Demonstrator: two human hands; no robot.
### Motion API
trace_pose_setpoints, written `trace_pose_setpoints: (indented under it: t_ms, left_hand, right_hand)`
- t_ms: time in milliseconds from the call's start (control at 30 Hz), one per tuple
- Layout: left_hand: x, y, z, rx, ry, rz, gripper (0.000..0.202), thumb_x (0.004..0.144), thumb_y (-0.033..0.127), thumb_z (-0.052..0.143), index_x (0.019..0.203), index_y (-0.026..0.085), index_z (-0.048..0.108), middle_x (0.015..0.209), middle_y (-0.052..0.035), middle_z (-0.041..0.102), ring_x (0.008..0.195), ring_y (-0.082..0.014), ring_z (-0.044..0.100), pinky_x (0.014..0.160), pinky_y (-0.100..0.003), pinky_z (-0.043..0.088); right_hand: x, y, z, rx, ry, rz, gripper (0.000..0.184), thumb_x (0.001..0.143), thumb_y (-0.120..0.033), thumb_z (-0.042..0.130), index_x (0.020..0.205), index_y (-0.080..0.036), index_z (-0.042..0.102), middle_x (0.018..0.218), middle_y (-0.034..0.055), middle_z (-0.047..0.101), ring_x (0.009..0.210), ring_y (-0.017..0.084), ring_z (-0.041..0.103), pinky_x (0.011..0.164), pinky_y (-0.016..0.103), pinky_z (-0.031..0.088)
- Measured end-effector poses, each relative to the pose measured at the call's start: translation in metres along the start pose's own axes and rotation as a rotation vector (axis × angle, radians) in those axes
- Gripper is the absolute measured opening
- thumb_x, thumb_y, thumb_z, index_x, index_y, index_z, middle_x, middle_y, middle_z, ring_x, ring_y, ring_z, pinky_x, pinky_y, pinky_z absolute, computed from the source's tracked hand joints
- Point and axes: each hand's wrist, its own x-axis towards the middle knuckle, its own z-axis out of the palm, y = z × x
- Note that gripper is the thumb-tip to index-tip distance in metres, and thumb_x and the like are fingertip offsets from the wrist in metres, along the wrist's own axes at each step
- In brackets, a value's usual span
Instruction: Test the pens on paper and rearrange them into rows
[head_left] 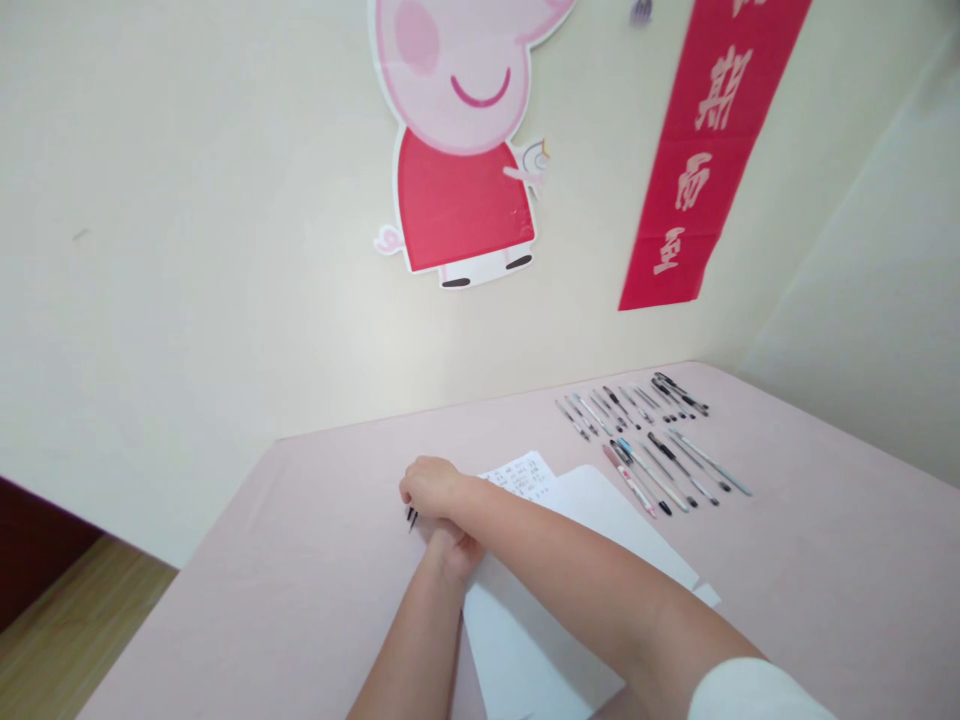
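Note:
My right hand (430, 487) reaches in from the right, its forearm crossing over my left wrist. Its fingers are curled closed, and two thin black pen ends (412, 517) stick out just below them; the rest of these pens is hidden. Under my right wrist lies my left hand (459, 548), mostly covered, so its fingers do not show. Beside both hands is a sheet with handwriting (529, 476). A larger white paper (517, 640) spreads beneath my right forearm.
On the pink tabletop (300, 560), several pens lie in a front row (671, 470) and a back row (611, 408) at the right. Behind the table rises a wall with a pig cutout (465, 205) and a red banner (675, 215). The table's left edge drops to a wooden floor (90, 620).

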Motion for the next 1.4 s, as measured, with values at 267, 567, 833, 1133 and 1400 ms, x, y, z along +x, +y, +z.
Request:
trace_pose_setpoints:
  t_ms: [267, 567, 833, 1133, 1400]
  left_hand:
    - [-0.001, 0.0, 0.009, 0.027, 0.037, -0.102, 0.013, 0.079, 0.008, 0.049, 0.073, 0.012, 0.059, 0.068, -0.006, 0.064, 0.059, -0.0171, 0.062, 0.064, -0.034, 0.051]
    - [-0.002, -0.001, 0.006, 0.015, 0.014, -0.09, 0.013, 0.08, 0.007, 0.048, 0.076, 0.01, 0.06, 0.071, -0.0076, 0.065, 0.064, -0.0181, 0.063, 0.066, -0.034, 0.053]
    - [0.015, -0.002, 0.002, -0.191, 0.024, 0.066, 0.019, 0.081, 0.0, 0.044, 0.078, 0.011, 0.06, 0.065, -0.0017, 0.062, 0.057, -0.0076, 0.06, 0.054, -0.015, 0.051]
    - [0.014, 0.001, 0.002, -0.282, 0.058, 0.105, 0.017, 0.084, 0.003, 0.044, 0.076, 0.01, 0.058, 0.069, -0.0046, 0.063, 0.058, -0.0063, 0.06, 0.056, -0.015, 0.054]
    - [0.014, 0.003, 0.003, -0.311, 0.044, 0.104, 0.021, 0.086, 0.004, 0.041, 0.075, 0.009, 0.058, 0.069, -0.0043, 0.062, 0.06, -0.0062, 0.06, 0.057, -0.015, 0.054]
  right_hand:
    - [0.006, 0.002, 0.013, 0.052, 0.06, -0.006, 0.014, 0.069, -0.013, 0.06, 0.075, -0.013, 0.072, 0.078, 0.0128, 0.071, 0.073, 0.024, 0.063, 0.059, 0.03, 0.047]
    - [-0.002, 0.0, 0.007, 0.112, 0.241, 0.008, 0.01, 0.07, -0.01, 0.06, 0.072, -0.015, 0.068, 0.079, 0.0061, 0.068, 0.072, 0.019, 0.06, 0.065, 0.026, 0.045]
    - [-0.074, 0.021, -0.029, 0.562, 0.635, 0.2, 0.015, 0.081, -0.016, 0.048, 0.088, -0.021, 0.061, 0.081, 0.0003, 0.064, 0.074, 0.012, 0.058, 0.068, 0.023, 0.044]
    - [-0.125, 0.057, -0.018, 0.905, 0.652, 0.433, 0.008, 0.072, -0.016, 0.055, 0.071, -0.017, 0.063, 0.067, 0.0001, 0.064, 0.063, 0.011, 0.057, 0.059, 0.022, 0.043]
    - [-0.127, 0.058, -0.013, 0.787, 0.527, 0.41, 0.01, 0.073, -0.016, 0.056, 0.07, -0.017, 0.065, 0.066, 0.0001, 0.065, 0.061, 0.011, 0.056, 0.059, 0.022, 0.041]
